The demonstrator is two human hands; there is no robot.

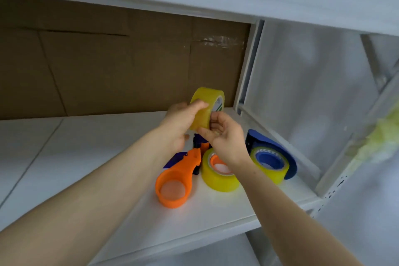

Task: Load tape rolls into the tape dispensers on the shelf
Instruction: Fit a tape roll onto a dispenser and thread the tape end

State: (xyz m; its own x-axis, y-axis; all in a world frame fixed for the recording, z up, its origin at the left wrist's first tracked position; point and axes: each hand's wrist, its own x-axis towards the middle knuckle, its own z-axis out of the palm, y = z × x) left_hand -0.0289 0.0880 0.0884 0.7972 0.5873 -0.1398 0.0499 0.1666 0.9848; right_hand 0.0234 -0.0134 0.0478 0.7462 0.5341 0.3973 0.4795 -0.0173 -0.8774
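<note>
At far left, white shelf (64, 157), with brown cardboard (108, 60) standing behind as a back wall. From lower left, left hand (179, 123), raised above the shelf board and wrapped round a yellow tape roll (208, 96) from its left side: thumb laid across the outer band, remaining fingers curled behind the roll and mostly hidden there. Held upright on edge in the air, open core facing right, printed core label just visible. Just below and to the right, right hand (225, 138), palm turned up and leftward, fingers (214, 117) bent and close together, tips touching the roll's right face near the core, thumb pressed under the lower rim. Gripped so between both hands, clear of everything on the shelf. Underneath the hands, on the shelf: empty orange dispenser (174, 181) lying flat, round ring toward the viewer, nose pointing back. Partly tucked under its neck, a dark blue piece (172, 158), too covered to identify. Just right of it, a second yellow roll (216, 181) lying flat around an orange hub (216, 163), partly covered by the right wrist. Further right, near the shelf's upright, blue dispenser (278, 149) with a third yellow roll (273, 170) seated on its blue hub. At the far right edge, yellow-green fluff (375, 142), blurred
</note>
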